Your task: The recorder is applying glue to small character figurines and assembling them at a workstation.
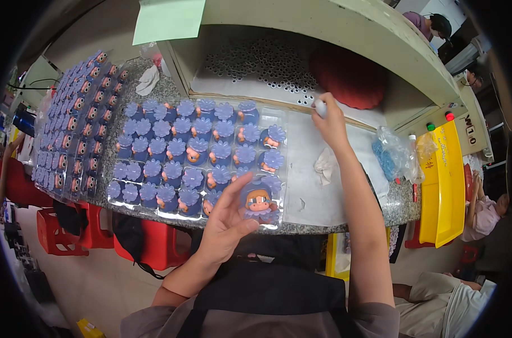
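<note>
My left hand (225,222) grips a small doll head (258,201) by its side, thumb below and fingers above. The doll head has a face with large eyes, brown hair, a dark blue hood and a purple ruffle. It is held over the near right corner of a clear plastic tray (274,224) filled with rows of similar blue heads with purple flower-shaped tops (197,152). Further right, my right hand (330,121) pinches a white, rounded tool (320,108) at the shelf's front edge. Its tip is too small to make out. Beyond it, many small black-and-white eye pieces (256,62) lie on the shelf.
Stacked trays of finished-looking heads (76,129) stand at the left. A red round pad (349,79) lies in the shelf. Crumpled tissue (324,166), plastic bags (394,155) and a yellow bin (439,186) are at the right. Red stools (149,245) stand below; other people sit nearby.
</note>
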The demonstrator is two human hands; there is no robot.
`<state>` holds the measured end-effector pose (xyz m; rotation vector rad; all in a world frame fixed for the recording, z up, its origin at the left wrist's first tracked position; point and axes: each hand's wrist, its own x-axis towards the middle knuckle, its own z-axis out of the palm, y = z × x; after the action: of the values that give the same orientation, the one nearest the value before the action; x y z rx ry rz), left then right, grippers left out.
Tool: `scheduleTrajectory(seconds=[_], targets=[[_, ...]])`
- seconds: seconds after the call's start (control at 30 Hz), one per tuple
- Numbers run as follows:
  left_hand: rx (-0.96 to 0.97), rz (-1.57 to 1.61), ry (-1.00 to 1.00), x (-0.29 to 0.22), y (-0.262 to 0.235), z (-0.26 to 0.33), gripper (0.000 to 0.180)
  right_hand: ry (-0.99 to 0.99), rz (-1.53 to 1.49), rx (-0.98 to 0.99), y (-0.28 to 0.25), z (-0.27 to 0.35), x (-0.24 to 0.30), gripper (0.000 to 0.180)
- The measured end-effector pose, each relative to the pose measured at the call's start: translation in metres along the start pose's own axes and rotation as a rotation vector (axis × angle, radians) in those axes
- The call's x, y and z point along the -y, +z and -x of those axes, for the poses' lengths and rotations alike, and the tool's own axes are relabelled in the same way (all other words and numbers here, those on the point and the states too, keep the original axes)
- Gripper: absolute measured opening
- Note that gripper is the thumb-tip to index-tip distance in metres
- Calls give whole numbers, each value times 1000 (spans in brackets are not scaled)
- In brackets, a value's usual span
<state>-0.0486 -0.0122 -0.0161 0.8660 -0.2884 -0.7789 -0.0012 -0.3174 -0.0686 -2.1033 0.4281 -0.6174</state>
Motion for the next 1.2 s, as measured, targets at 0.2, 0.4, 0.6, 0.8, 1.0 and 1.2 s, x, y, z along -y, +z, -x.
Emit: scheduleTrajectory(seconds=[0.2,0.4,0.6,0.8,1.0,1.2], targets=[[-3,7,11,-8,-11,-5,74,-173,451,42,12,-22,-3,21],[19,50,-14,-15,-11,-11,72,-192,421,8,14,-23,-5,22],[112,140,-7,-3,-20,-2,67,15,22,3,-5,19,22,12],[262,80,35,6,-4,-5,67,171,-383,-89,-42,116,80,21],[272,45,39,12,1,-4,62,312,-696,-102,-27,163,91,13],[174,15,71,7,-1,-7,63,342,-931,-130,-6,178,102,9]])
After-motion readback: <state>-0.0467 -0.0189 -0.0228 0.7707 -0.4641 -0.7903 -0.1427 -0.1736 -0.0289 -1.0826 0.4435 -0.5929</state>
